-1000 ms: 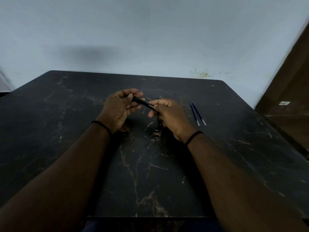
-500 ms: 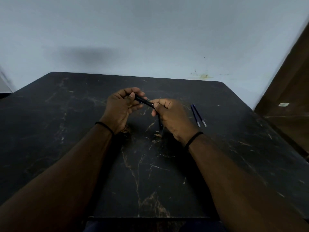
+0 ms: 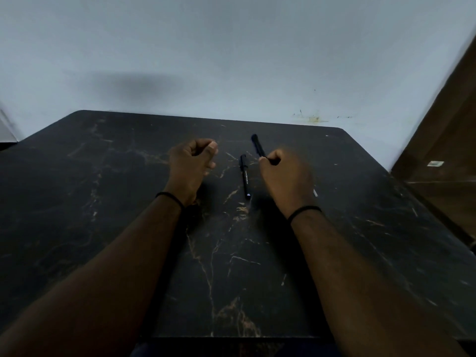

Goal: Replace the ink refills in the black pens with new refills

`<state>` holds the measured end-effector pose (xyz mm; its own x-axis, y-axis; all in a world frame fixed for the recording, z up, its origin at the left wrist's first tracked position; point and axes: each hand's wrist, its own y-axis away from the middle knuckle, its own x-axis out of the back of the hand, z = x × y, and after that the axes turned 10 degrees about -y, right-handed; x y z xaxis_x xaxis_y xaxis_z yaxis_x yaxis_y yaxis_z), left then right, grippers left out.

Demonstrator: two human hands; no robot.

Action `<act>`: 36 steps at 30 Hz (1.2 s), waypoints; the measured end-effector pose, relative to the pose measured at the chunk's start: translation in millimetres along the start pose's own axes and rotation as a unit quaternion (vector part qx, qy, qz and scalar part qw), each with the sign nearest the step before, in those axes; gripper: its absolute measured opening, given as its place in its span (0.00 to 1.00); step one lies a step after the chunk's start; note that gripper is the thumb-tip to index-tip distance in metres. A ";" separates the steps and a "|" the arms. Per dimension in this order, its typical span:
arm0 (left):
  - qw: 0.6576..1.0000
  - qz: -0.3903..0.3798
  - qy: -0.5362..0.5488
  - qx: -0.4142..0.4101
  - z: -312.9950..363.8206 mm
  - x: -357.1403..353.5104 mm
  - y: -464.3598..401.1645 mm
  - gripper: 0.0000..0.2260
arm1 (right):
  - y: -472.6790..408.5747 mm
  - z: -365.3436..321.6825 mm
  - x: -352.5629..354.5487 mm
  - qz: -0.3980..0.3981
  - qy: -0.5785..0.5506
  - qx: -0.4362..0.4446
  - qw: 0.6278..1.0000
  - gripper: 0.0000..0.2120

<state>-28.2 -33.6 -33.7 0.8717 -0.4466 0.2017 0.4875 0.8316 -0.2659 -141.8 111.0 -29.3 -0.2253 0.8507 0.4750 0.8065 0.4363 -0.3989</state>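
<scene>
A black pen [image 3: 245,177] with white lettering lies on the dark marble table [image 3: 103,202], between my two hands, pointing roughly away from me. My right hand [image 3: 284,176] is closed around a second black pen [image 3: 257,145], whose far end sticks up and out past my fingers; the hand is motion-blurred. My left hand [image 3: 192,163] is curled into a loose fist with nothing visible in it, resting to the left of the lying pen. A small pale tip of a refill [image 3: 315,193] shows beside my right wrist; the rest is hidden behind my hand.
A pale wall stands just beyond the table's far edge. A brown wooden door or cabinet [image 3: 443,155] is at the right. The table's near edge lies close to my body.
My hands have parted. The left hand let go of the pen both were holding, and the right hand carried it to the right. A second pen now lies uncovered between them.
</scene>
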 end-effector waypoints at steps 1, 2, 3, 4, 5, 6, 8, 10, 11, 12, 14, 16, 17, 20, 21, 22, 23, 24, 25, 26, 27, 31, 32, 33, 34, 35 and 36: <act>1.000 0.002 -0.020 -0.011 -0.8 -1.2 0.4 0.09 | -0.2 1.7 1.0 -0.007 0.006 -0.005 1.000 0.12; 0.999 0.002 -0.035 -0.021 -1.4 -2.5 1.0 0.08 | -0.3 3.1 0.7 -0.020 0.020 -0.009 1.000 0.13; 0.998 0.001 -0.049 -0.028 -2.2 -3.1 1.2 0.06 | -0.7 3.8 -0.1 -0.032 0.042 -0.012 0.999 0.14; 0.998 0.000 -0.061 -0.032 -2.9 -3.8 1.2 0.05 | -1.9 4.6 -1.6 -0.043 0.067 -0.017 0.997 0.16; 0.997 0.001 -0.071 -0.033 -3.8 -4.3 0.9 0.04 | -3.4 5.5 -3.8 -0.052 0.089 -0.023 0.994 0.17; 0.996 0.004 -0.081 -0.035 -4.6 -4.8 0.7 0.04 | -4.9 6.9 -6.6 -0.056 0.104 -0.029 0.993 0.19; 0.994 0.013 -0.097 -0.042 -5.6 -5.4 0.1 0.04 | -8.0 9.5 -13.0 -0.066 0.117 -0.036 0.990 0.19; 0.993 0.016 -0.104 -0.049 -6.5 -6.2 -0.7 0.03 | -10.0 10.7 -18.1 -0.070 0.116 -0.038 0.990 0.18; 0.993 0.016 -0.107 -0.052 -7.3 -6.4 -1.1 0.03 | -10.4 10.8 -19.5 -0.069 0.119 -0.035 0.990 0.19; 0.992 0.016 -0.112 -0.055 -8.1 -6.7 -1.5 0.03 | -10.7 10.9 -20.9 -0.066 0.125 -0.029 0.990 0.19; 0.990 0.017 -0.124 -0.060 -9.9 -7.2 -2.4 0.04 | -11.2 11.1 -22.6 -0.062 0.135 -0.015 0.989 0.21; 0.989 0.013 -0.131 -0.061 -10.8 -7.7 -2.9 0.05 | -11.3 11.3 -23.6 -0.063 0.144 -0.008 0.988 0.20; 0.990 0.012 -0.129 -0.059 -11.1 -7.9 -3.1 0.05 | -11.7 11.9 -24.2 -0.063 0.146 -0.006 0.987 0.20; 0.991 0.012 -0.120 -0.055 -12.9 -7.9 -4.8 0.06 | -12.5 12.1 -25.8 -0.061 0.143 -0.011 0.988 0.19; 0.991 0.012 -0.120 -0.055 -12.6 -7.9 -4.3 0.06 | -12.7 12.0 -26.3 -0.060 0.142 -0.012 0.988 0.19; 0.991 0.011 -0.123 -0.058 -12.0 -8.0 -3.8 0.06 | -12.9 12.0 -27.0 -0.060 0.140 -0.012 0.988 0.18; 0.990 0.011 -0.130 -0.062 -11.7 -8.0 -3.0 0.05 | -12.8 11.8 -27.5 -0.060 0.141 -0.010 0.988 0.18; 0.988 0.010 -0.138 -0.065 -10.6 -8.1 -1.7 0.05 | -12.4 11.5 -27.5 -0.061 0.139 -0.011 0.988 0.17; 0.987 0.007 -0.146 -0.070 -10.5 -8.1 -0.5 0.05 | -12.5 12.1 -28.1 -0.061 0.137 -0.011 0.989 0.17; 0.985 0.002 -0.153 -0.073 -10.3 -7.9 0.3 0.05 | -12.1 12.1 -28.2 -0.064 0.137 -0.011 0.989 0.17; 0.984 -0.003 -0.160 -0.075 -10.7 -7.9 1.0 0.04 | -12.2 12.8 -28.6 -0.062 0.136 -0.011 0.989 0.17; 0.973 -0.011 -0.209 -0.096 -9.6 -9.3 4.2 0.04 | -11.1 15.9 -30.0 -0.040 0.118 -0.017 0.992 0.21; 0.971 -0.008 -0.218 -0.096 -7.4 -9.9 5.9 0.04 | -9.7 15.2 -28.8 -0.031 0.108 -0.020 0.993 0.22; 0.966 -0.007 -0.235 -0.106 -7.2 -10.5 6.5 0.05 | -9.0 15.9 -28.6 -0.021 0.092 -0.021 0.995 0.22; 0.960 -0.008 -0.253 -0.121 -7.4 -10.5 6.3 0.05 | -7.4 14.6 -26.5 -0.012 0.069 -0.021 0.997 0.22; 0.951 -0.010 -0.275 -0.139 -7.1 -10.9 6.6 0.06 | -5.6 12.7 -24.4 -0.001 0.049 -0.020 0.999 0.21; 0.943 -0.015 -0.296 -0.152 -5.1 -11.2 8.9 0.06 | -2.4 10.8 -21.8 0.009 0.033 -0.019 0.999 0.20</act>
<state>-33.4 -22.9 -43.1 0.7210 -0.1311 0.6804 0.5816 0.6483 -0.4913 -144.7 94.5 -47.1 -0.1758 0.8368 0.5186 0.8301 0.4091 -0.3789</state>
